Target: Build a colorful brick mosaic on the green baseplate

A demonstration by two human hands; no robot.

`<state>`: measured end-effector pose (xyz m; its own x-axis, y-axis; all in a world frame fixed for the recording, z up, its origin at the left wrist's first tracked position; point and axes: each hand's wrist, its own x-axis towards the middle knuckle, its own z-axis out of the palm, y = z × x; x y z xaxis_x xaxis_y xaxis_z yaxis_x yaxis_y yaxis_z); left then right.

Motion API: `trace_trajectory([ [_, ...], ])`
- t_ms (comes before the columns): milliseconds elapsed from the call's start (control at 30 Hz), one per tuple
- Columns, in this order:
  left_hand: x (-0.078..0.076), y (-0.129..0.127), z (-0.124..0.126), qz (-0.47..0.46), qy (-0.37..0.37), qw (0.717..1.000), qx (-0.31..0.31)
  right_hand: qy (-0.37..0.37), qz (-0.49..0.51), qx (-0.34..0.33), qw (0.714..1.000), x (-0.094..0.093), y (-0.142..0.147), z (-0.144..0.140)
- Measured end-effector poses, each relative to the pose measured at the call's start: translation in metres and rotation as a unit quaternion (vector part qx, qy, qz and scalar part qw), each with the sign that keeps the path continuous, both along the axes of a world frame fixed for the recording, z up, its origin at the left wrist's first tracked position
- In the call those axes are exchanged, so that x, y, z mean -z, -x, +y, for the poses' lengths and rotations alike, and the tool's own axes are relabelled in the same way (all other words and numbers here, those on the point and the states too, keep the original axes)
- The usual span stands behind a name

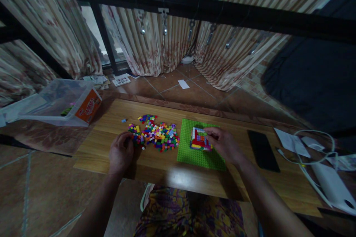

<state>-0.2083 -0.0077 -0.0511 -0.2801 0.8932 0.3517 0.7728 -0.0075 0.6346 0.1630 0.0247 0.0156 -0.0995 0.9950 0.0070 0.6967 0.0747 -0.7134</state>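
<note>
At the fingertips of the right hand (pixel 222 143), bent close together, sits one build (pixel 198 140) on one green plate (pixel 190 160); whether they pinch a brick I cannot tell. Beside the curled fingers of the left hand (pixel 121 152), their grip hidden, spreads one brick pile (pixel 162 137), too many to count. Beyond those fingers lie one blue brick (pixel 124 120) and, farther left, one bin (pixel 89 107).
</note>
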Motion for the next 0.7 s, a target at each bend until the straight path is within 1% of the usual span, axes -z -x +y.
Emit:
trace_trajectory([
  [100,0.001,0.001,0.001,0.002,-0.003,1.000,0.003,0.001,-0.008,0.003,1.000,0.000,0.002,-0.007],
  [233,0.002,0.002,0.002,0.003,-0.010,1.000,0.010,-0.013,-0.053,-0.010,0.998,-0.003,0.002,-0.012],
  [467,0.002,0.001,0.002,0.006,0.003,1.000,-0.003,-0.057,-0.155,-0.110,0.980,-0.007,0.007,-0.011],
  [700,0.005,0.003,0.002,0.009,-0.006,1.000,0.002,-0.082,-0.162,-0.129,0.975,-0.002,0.006,-0.013],
])
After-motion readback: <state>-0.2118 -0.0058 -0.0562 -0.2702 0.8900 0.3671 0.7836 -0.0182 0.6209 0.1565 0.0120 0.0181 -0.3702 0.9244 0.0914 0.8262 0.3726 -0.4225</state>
